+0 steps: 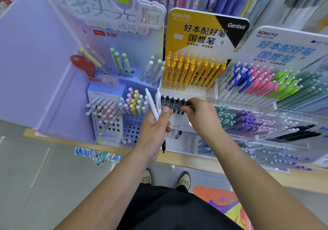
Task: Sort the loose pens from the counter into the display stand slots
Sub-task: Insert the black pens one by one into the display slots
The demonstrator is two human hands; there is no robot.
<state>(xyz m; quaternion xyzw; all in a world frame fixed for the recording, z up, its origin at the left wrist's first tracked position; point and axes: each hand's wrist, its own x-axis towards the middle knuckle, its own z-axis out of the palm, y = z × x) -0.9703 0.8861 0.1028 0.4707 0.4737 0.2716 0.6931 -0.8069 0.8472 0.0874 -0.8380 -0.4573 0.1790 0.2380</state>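
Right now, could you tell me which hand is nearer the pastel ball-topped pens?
Left. The left hand, holding white pens, sits just right of the pastel ball-topped pens; the right hand is farther right, at the black pens.

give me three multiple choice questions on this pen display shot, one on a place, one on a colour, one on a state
1. Where is the right hand?
A. at the row of black pens below the yellow pens
B. on the green pens
C. on the floor

2. What colour are the pens sticking up from the left hand?
A. red
B. white
C. orange

3. What is the left hand doing?
A. lying flat on the counter
B. pointing at a sign
C. gripping pens

Answers: 1 A, its fingers meet the black row's right end; 2 B, two white pens rise above its thumb; 3 C, its fingers curl round the pens.
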